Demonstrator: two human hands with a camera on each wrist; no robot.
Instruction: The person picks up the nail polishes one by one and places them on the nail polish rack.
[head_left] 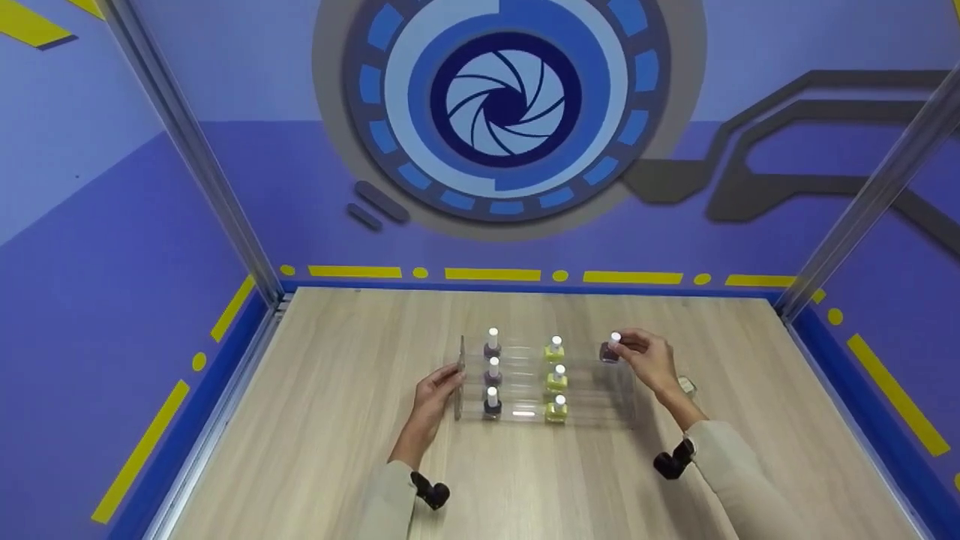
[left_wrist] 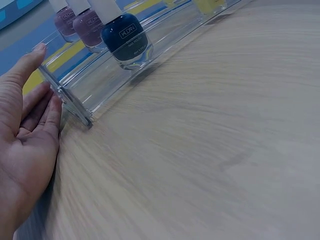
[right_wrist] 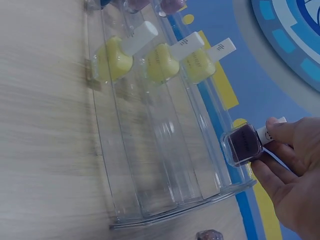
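Observation:
A clear tiered nail polish rack (head_left: 592, 409) stands on the table. My left hand (head_left: 433, 391) grips its left end panel (left_wrist: 67, 97), thumb at the upper edge and fingers along the outer side. At the rack's back right, my right hand (head_left: 651, 363) pinches a dark purple nail polish bottle (right_wrist: 243, 144) by its white cap (right_wrist: 270, 131), over the rear tier. On the rack's left stand a dark teal bottle (left_wrist: 127, 42) in front and two mauve bottles (left_wrist: 89, 27) behind it. Yellow bottles (right_wrist: 114, 59) form a column in the middle, one per tier.
A small glassy item (head_left: 686, 385) lies on the wooden table (head_left: 525, 487) just right of the rack, partly behind my right wrist. Blue-purple panels (head_left: 247, 187) with metal corner posts (head_left: 195, 142) enclose the table at the back and sides.

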